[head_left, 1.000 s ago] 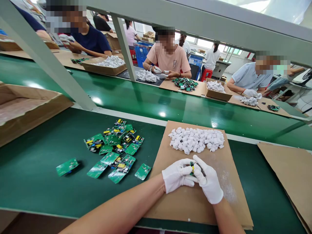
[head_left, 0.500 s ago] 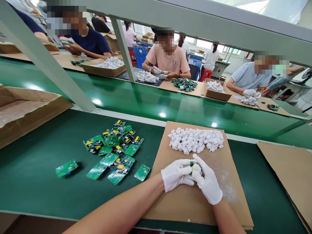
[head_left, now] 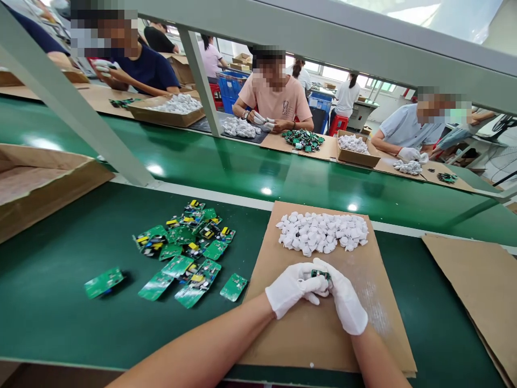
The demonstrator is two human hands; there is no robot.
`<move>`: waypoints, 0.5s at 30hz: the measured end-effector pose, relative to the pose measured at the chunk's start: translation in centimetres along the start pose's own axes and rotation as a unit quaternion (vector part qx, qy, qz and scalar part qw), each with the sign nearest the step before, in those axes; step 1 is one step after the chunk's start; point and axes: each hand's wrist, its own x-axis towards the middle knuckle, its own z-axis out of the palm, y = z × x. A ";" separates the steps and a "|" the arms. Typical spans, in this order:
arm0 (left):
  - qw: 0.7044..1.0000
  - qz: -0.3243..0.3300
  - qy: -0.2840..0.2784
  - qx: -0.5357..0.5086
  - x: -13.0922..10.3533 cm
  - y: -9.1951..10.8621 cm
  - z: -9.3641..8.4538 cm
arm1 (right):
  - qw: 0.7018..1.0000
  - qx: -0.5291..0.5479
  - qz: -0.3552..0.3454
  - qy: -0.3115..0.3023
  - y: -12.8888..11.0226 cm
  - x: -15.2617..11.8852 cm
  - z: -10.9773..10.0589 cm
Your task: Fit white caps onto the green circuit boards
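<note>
In white gloves, both my hands meet over a brown cardboard sheet (head_left: 291, 339). My left hand (head_left: 293, 285) is closed on a small green circuit board (head_left: 320, 274). From the other side my right hand (head_left: 343, 296) closes on the same board, its fingers touching those of the left. Most of the board is hidden by the gloves. Just beyond my hands a heap of small white pieces (head_left: 323, 231) covers the far part of the cardboard. Left of the sheet lies a pile of green circuit boards (head_left: 183, 234) with yellow and black components.
Single boards (head_left: 104, 283) lie apart on the green table (head_left: 48, 312). An open cardboard box (head_left: 48, 188) stands at left, more cardboard (head_left: 476, 291) at right. Past a white-edged green belt (head_left: 242, 167), co-workers sit at piles. A slanted grey post (head_left: 81, 97) rises at left.
The circuit board has turned between my fingers, and its green side now faces up. My right fingers have folded in closer around it. The whole view has shifted slightly.
</note>
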 end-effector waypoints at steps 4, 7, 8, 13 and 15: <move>1.000 -0.006 -0.010 -0.021 0.0 -0.1 -0.2 | 0.998 -0.053 -0.008 0.019 0.1 0.0 0.4; 1.000 -0.004 -0.001 0.000 -0.1 0.0 -0.2 | 0.996 -0.079 -0.021 0.023 0.1 0.0 0.6; 1.000 -0.006 -0.001 -0.003 -0.1 0.0 -0.2 | 0.996 -0.078 -0.024 0.025 0.2 0.0 0.6; 0.999 -0.010 -0.027 -0.034 0.0 0.2 0.0 | 0.998 -0.041 -0.022 0.038 -0.1 0.1 0.3; 1.000 -0.007 -0.022 -0.017 0.0 0.2 0.0 | 0.999 -0.033 -0.022 0.024 -0.4 0.0 0.4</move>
